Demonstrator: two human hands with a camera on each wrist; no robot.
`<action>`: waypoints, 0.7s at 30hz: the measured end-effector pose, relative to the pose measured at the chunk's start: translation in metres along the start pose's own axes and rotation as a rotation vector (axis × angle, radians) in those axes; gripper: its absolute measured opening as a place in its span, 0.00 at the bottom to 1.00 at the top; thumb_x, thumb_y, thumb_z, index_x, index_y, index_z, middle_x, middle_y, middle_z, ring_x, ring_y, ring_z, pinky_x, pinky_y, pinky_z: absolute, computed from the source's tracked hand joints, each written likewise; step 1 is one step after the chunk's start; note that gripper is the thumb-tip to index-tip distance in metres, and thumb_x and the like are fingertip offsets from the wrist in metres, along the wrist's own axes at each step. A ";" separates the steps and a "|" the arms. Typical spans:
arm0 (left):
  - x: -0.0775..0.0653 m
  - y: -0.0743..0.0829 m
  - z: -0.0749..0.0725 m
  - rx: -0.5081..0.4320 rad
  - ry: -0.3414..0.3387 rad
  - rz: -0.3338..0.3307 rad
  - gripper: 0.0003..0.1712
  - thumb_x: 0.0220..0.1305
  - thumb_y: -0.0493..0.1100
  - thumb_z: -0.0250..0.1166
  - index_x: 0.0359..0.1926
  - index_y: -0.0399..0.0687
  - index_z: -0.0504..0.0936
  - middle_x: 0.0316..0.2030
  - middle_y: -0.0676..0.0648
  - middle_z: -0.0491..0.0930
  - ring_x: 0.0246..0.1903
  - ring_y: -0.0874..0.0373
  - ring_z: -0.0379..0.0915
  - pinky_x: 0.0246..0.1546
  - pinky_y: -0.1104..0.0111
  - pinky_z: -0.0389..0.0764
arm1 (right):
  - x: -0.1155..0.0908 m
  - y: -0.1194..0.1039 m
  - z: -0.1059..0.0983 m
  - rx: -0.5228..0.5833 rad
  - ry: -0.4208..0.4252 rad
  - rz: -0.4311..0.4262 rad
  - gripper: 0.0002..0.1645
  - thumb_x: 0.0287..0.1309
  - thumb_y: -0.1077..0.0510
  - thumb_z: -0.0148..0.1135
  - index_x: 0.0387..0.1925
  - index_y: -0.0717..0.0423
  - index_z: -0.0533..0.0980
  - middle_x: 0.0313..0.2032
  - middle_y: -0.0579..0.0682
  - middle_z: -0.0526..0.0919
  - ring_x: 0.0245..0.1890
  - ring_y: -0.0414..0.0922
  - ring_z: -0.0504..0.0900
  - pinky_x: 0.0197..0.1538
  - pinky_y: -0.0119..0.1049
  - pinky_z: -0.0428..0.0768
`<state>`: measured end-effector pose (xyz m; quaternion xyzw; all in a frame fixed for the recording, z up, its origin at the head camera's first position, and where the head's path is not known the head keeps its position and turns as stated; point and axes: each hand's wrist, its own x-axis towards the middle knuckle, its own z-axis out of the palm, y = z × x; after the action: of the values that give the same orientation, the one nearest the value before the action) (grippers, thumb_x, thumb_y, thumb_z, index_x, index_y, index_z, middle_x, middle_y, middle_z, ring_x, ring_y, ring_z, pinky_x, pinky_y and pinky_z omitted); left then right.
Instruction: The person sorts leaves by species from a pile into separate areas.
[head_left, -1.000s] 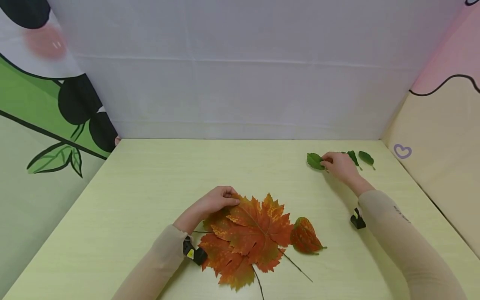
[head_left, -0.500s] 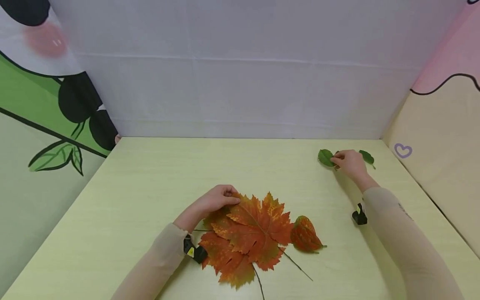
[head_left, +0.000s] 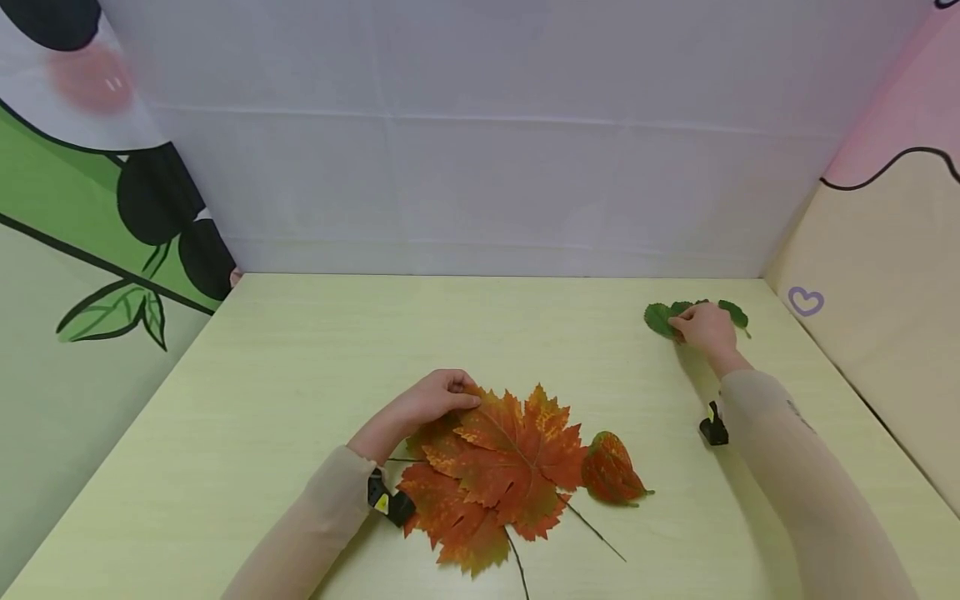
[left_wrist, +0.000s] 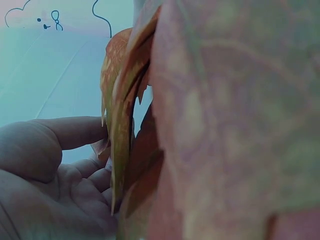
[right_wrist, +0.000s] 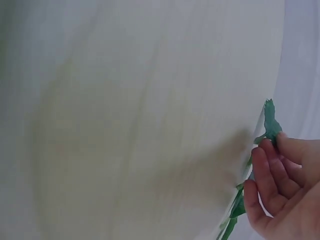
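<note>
My left hand [head_left: 431, 404] pinches the upper left edge of a bunch of large orange-red maple leaves [head_left: 517, 458]. In the left wrist view, thumb and fingers meet at a leaf edge [left_wrist: 120, 145], while another leaf fills the right side close to the lens. At the back right of the table, my right hand [head_left: 705, 327] pinches a small green leaf [head_left: 659, 319] between thumb and fingertips. That green leaf [right_wrist: 270, 120] sticks up past the fingertips in the right wrist view. More green leaves [head_left: 733, 313] lie beside and behind the hand, partly hidden by it.
A smaller red-green leaf [head_left: 615, 471] lies at the right edge of the maple leaves. Thin dark stems [head_left: 592, 529] reach out across the pale table [head_left: 225, 433]. A white cloth wall [head_left: 480, 192] stands along the back, with printed panels [head_left: 862, 267] at the sides.
My right hand has carried its green leaf to the right, up against the other green leaves, one of which shows again behind it. The left hand has stayed in place on the maple leaves.
</note>
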<state>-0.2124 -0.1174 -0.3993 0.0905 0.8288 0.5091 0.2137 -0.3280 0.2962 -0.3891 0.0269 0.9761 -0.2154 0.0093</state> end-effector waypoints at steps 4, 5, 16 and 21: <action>0.001 -0.001 0.000 -0.001 0.000 -0.003 0.08 0.61 0.41 0.59 0.37 0.39 0.74 0.26 0.48 0.74 0.27 0.57 0.68 0.31 0.68 0.69 | 0.004 0.001 0.004 0.005 0.003 0.035 0.20 0.61 0.51 0.53 0.31 0.64 0.81 0.23 0.54 0.82 0.19 0.43 0.72 0.20 0.33 0.68; 0.001 -0.001 0.000 -0.001 -0.001 -0.004 0.08 0.61 0.41 0.59 0.37 0.39 0.74 0.26 0.48 0.74 0.27 0.57 0.68 0.31 0.68 0.69 | 0.005 0.001 0.004 0.007 0.005 0.047 0.20 0.61 0.50 0.53 0.30 0.64 0.81 0.24 0.55 0.82 0.19 0.43 0.72 0.20 0.33 0.68; 0.003 0.002 0.001 -0.002 0.002 -0.006 0.07 0.61 0.40 0.59 0.37 0.39 0.74 0.26 0.48 0.74 0.27 0.57 0.67 0.31 0.68 0.68 | 0.006 -0.005 0.003 -0.017 0.015 0.154 0.22 0.60 0.48 0.51 0.27 0.61 0.81 0.32 0.63 0.82 0.22 0.47 0.77 0.18 0.36 0.71; 0.002 0.001 0.001 -0.005 0.002 -0.007 0.07 0.61 0.40 0.59 0.36 0.39 0.74 0.26 0.48 0.74 0.27 0.57 0.67 0.31 0.68 0.68 | 0.005 -0.005 0.004 -0.053 0.011 0.166 0.26 0.60 0.43 0.51 0.30 0.63 0.79 0.26 0.57 0.80 0.17 0.44 0.72 0.17 0.35 0.69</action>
<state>-0.2140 -0.1156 -0.3996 0.0866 0.8279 0.5107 0.2150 -0.3329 0.2903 -0.3907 0.1084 0.9759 -0.1880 0.0227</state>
